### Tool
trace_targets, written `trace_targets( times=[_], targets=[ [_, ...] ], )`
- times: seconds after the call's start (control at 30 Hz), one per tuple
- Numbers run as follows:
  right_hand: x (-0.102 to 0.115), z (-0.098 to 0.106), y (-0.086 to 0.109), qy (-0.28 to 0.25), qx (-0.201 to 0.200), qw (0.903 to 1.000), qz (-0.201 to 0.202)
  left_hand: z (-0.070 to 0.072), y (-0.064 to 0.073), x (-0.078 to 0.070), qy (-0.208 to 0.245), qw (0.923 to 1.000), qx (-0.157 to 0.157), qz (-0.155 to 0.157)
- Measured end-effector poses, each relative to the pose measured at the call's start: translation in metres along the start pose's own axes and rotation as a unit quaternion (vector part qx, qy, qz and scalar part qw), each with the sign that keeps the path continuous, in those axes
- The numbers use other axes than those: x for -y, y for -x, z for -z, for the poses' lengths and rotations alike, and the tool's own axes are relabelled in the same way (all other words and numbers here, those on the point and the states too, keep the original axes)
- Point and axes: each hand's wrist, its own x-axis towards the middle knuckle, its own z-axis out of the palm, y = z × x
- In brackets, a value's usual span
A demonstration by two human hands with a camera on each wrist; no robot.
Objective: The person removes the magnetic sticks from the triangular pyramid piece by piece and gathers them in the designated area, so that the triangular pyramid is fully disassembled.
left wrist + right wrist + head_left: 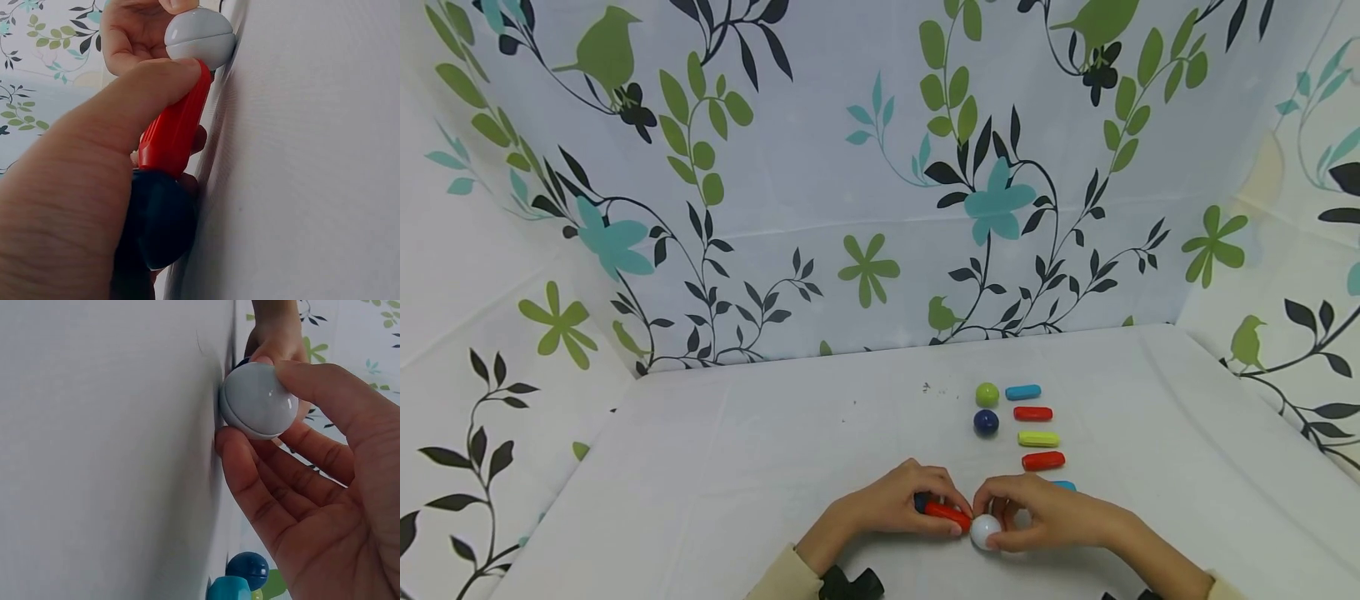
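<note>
My left hand (pixel 906 498) grips a ridged red rod (pixel 947 515) between thumb and fingers, low over the white table. A dark blue ball (pixel 164 215) sits at the rod's near end in the left wrist view. My right hand (pixel 1056 512) pinches a glossy white ball (pixel 984 532) between thumb and fingertips. This ball has a seam round it and is right at the rod's far end. In the right wrist view the white ball (pixel 259 401) hides most of the rod, and the left hand shows behind it.
Beyond my right hand lie a green ball (pixel 987 395), a dark blue ball (pixel 986 422), and a column of short rods: blue (pixel 1023 392), red (pixel 1033 413), yellow (pixel 1038 438), red (pixel 1043 461). Another blue rod (pixel 1064 485) is partly covered by that hand. Patterned cloth (pixel 805 175) hangs behind the table.
</note>
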Motion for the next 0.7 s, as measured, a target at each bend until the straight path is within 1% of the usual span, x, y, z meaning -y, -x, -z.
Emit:
trace_targets(
  times=[0.1,0.2,0.27,0.4,0.5,0.57,0.7],
  targets=[
    [0.000,0.002,0.002,0.003,0.001,1.0000,-0.004,0.000,0.001,0.000,0.005,1.0000,-0.002,0.005],
    [-0.001,0.005,0.004,0.014,-0.011,0.9998,-0.006,-0.001,0.001,0.000,0.015,0.9997,-0.007,0.018],
    [-0.003,0.007,0.004,0.024,-0.026,0.9994,-0.003,-0.001,0.001,0.000,0.024,0.9993,-0.009,0.028],
    [-0.005,0.011,0.004,0.042,-0.064,0.9970,0.002,-0.001,0.000,0.002,0.028,0.9992,-0.012,0.025],
    [-0.007,0.013,0.004,0.054,-0.096,0.9939,0.006,0.000,0.000,0.002,0.027,0.9993,-0.012,0.022],
    [-0.008,0.014,0.003,0.057,-0.114,0.9917,0.011,0.000,0.000,0.001,0.031,0.9991,-0.011,0.027],
    [-0.013,0.015,0.002,0.071,-0.152,0.9854,0.031,0.000,0.001,0.001,0.038,0.9987,-0.011,0.030]
  ],
)
